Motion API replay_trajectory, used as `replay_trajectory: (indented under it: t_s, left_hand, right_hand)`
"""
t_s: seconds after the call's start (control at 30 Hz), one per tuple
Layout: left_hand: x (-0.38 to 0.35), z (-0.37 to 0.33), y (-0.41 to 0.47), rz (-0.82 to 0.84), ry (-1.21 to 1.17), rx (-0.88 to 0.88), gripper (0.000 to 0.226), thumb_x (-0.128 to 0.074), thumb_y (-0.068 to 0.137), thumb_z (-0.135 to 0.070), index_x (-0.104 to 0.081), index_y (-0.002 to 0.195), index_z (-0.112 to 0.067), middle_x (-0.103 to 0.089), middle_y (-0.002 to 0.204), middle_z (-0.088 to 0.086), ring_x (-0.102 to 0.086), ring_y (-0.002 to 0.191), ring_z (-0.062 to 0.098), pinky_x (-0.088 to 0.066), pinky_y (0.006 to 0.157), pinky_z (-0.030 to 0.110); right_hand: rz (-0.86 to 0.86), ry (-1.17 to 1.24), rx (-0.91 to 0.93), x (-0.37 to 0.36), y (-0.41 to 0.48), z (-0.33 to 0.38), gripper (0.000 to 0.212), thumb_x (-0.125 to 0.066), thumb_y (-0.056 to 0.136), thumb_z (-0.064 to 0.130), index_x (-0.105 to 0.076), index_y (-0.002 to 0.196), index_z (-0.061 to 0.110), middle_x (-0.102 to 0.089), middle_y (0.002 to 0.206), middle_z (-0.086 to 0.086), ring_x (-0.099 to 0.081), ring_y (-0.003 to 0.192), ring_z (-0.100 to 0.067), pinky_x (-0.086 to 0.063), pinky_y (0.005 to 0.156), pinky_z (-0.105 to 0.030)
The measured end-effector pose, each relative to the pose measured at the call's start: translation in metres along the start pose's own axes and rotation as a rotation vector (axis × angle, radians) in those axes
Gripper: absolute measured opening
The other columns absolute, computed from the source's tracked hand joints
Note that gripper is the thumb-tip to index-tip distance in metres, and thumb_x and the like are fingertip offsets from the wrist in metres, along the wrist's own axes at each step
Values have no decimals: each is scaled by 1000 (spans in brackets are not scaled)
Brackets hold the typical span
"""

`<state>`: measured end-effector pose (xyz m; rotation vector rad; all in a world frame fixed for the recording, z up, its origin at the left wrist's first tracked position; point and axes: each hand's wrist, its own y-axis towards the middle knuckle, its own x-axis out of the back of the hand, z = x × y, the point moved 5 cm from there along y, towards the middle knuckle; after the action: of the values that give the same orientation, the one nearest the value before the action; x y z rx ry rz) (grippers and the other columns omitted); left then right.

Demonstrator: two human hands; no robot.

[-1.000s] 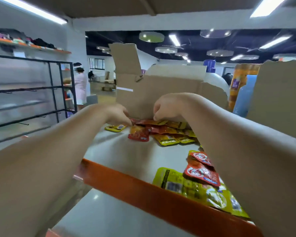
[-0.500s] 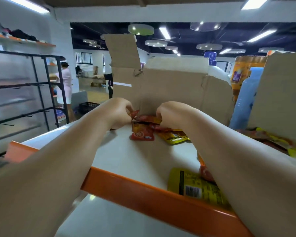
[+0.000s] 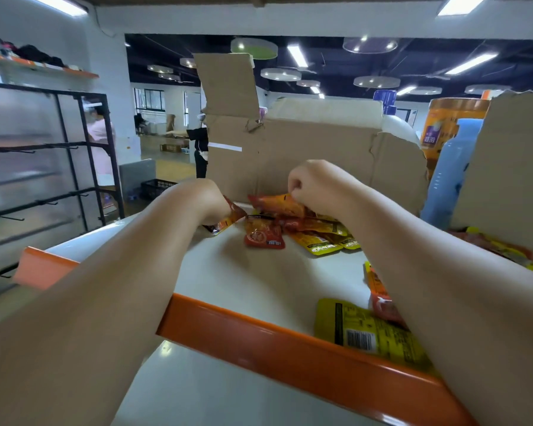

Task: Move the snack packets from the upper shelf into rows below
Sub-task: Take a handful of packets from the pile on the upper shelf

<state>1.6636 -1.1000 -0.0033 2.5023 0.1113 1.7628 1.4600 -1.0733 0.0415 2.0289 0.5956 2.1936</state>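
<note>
Running across the near foreground, the upper shelf (image 3: 290, 342) shows its orange front lip and a pale top. Just behind the lip on the right lies a yellow packet (image 3: 360, 327) with its barcode side up, and a red packet (image 3: 382, 305) touches it, partly hidden under the right forearm. Both bare forearms reach over the lip toward the back of the shelf.

Farther in, the left hand (image 3: 203, 201) is curled round a red-orange packet (image 3: 228, 218) that sticks out from under it. The right hand (image 3: 317, 186) pinches the edge of an orange packet (image 3: 277, 204) lifted off the top of a loose pile of snack packets (image 3: 314, 232), red and yellow, lying on the shelf top.

Right behind the pile stands an open cardboard box (image 3: 305, 155). A blue bottle (image 3: 446, 179) and an orange jar (image 3: 453, 121) stand to its right. Far off at left are a black rack (image 3: 74, 155) and a person in pink (image 3: 100, 139).
</note>
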Motion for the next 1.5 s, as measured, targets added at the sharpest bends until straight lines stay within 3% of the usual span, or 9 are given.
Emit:
replay_trajectory:
  t_s: [0.1,0.23,0.5,0.83,1.03,1.13,1.23,1.33,1.5]
  left_hand:
    - [-8,-1,3,89,-29,-4,38,-67,74,-44,-72,104,-20,-72,94,7,-69,87,26,-60,86,39]
    - [-5,-1,-1,99,71,-8,44,-75,86,-51,-70,109,-15,-70,102,6,-66,94,24,-53,80,36]
    - [-8,-2,1,95,98,-42,54,-76,85,-56,-68,118,-14,-69,104,4,-65,95,23,-54,80,36]
    - [2,-2,1,30,59,-54,42,-78,74,-47,-66,99,-16,-69,97,7,-65,89,23,-51,71,34]
    - [16,-16,-18,-150,169,-40,35,-76,75,-47,-62,84,-16,-66,82,4,-62,76,21,-44,58,29]
    - [31,-26,-33,-291,208,-39,38,-74,79,-48,-63,92,-14,-63,81,5,-56,70,20,-36,53,28]
    - [38,-44,-49,-395,145,-162,55,-68,75,-55,-60,114,-16,-65,95,3,-56,79,20,-38,59,30]
    - [38,-73,-72,-458,41,-309,53,-68,71,-61,-56,106,-22,-63,86,-2,-56,76,17,-43,59,31]
    - [33,-138,-120,-502,-113,-495,44,-78,74,-50,-59,105,-26,-67,93,-4,-64,82,17,-56,69,36]
  right_hand:
    - [49,13,-161,8,5,-18,18,-53,95,15,-70,96,10,-67,99,-10,-65,92,-31,-54,76,-34]
    - [200,20,-319,5,-3,-44,8,-63,94,16,-60,93,8,-60,91,-10,-56,88,-30,-54,85,-39]
    - [391,-128,-116,-11,-12,-21,46,-71,87,58,-65,105,16,-64,96,0,-62,91,-22,-43,68,-32]
    - [357,-141,-81,-8,-12,-12,41,-78,85,47,-69,109,15,-69,103,-4,-65,94,-25,-54,82,-41]
    - [283,-173,-64,29,-13,-6,34,-78,83,48,-66,102,23,-67,98,1,-63,90,-22,-53,80,-37]
    - [225,-153,-48,53,-18,-3,34,-76,83,52,-62,104,29,-61,102,4,-59,91,-19,-49,76,-36]
    - [159,-149,-25,79,-27,-4,36,-73,84,54,-60,108,31,-58,107,4,-58,98,-22,-50,81,-38]
    - [143,-175,-16,101,-47,-13,36,-72,83,55,-65,107,30,-61,108,4,-61,100,-24,-54,91,-45]
    - [63,-131,-70,130,-110,-71,29,-78,80,53,-64,94,31,-62,95,9,-60,88,-17,-49,76,-34]
